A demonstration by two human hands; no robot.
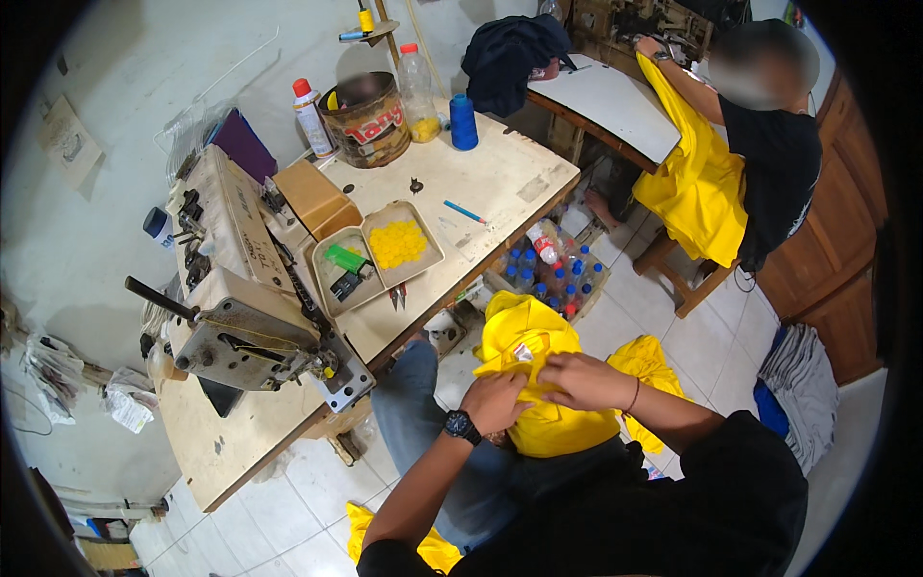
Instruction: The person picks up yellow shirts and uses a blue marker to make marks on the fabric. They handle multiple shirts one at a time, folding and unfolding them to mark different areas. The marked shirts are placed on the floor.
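Note:
A bright yellow cloth garment (553, 428) lies bunched over my lap, with a small white label (522, 353) showing near its upper part. My left hand (497, 402), with a black watch at the wrist, has its fingers closed on the fabric. Close beside it, my right hand (577, 381) pinches the same garment, its fingers bent inward. Folds of cloth hide the fingertips of both hands. To the left of my knees stands an industrial sewing machine (252, 337) on a pale wooden table (221, 460).
A divided tray (437, 252) holds yellow buttons and a green item. Thread snips (398, 296), a blue pencil (465, 212) and a blue thread cone (463, 123) rest on the tabletop. Capped bottles (567, 279) stand below. A co-worker (779, 144) handles yellow cloth at the back right.

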